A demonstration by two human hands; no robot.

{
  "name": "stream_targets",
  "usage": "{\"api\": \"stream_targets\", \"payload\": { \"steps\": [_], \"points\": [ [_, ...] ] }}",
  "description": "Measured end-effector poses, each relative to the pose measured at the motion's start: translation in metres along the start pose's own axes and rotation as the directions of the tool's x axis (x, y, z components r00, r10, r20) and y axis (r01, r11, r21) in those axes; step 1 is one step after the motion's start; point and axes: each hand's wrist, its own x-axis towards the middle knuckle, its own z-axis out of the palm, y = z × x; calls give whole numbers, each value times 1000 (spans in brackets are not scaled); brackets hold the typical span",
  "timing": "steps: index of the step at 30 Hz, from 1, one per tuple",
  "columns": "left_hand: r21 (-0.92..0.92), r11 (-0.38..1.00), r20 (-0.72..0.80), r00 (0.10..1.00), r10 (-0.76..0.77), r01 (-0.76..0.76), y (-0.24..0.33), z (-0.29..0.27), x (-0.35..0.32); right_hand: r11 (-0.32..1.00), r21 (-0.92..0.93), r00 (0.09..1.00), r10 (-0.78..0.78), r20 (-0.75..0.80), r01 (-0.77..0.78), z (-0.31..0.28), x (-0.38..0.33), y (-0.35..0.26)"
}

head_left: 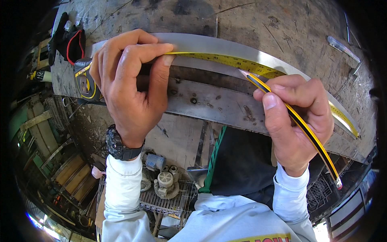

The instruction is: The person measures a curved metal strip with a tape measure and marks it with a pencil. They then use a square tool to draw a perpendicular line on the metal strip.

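Observation:
A long grey metal bar (201, 41) lies across the worktable, its edges bent by the lens. Along it runs the yellow blade of a tape measure (225, 59); the dark case of the tape measure (85, 82) rests to the left, behind my left hand. My left hand (131, 72) pinches the blade against the bar between thumb and fingertips. In my right hand (300, 109) is a yellow-and-black striped pencil (303, 125), its tip at the lower edge of the blade. The fingers of my right hand also lie over the blade, which reappears beyond them.
Scratched, stained sheet metal covers the worktable (258, 24). A black glove with red trim (72, 44) lies at the left, a slim pen-like tool (342, 48) at the far right. Below the table edge stand a motor or pump (166, 181) on a wire rack and wooden boards (74, 175).

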Motion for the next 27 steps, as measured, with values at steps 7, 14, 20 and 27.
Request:
{"api": "stream_targets", "payload": {
  "steps": [7,14,20,27],
  "points": [
    [-8,1000,-18,1000,12,-12,-1,2,0,1000,-27,1000,2,-7,-2,2,0,-1],
    [-22,1000,-3,1000,6,-6,-1,0,0,991,103,996,81,32,-84,-13,-2,-2],
    [-31,999,-35,999,3,-4,-1,2,-1,998,68,999,14,46,-17,-8,-1,1],
    [-28,1000,-60,998,1,-3,-4,2,-3,998,34,996,-54,70,52,14,2,-7]
  ]
}}
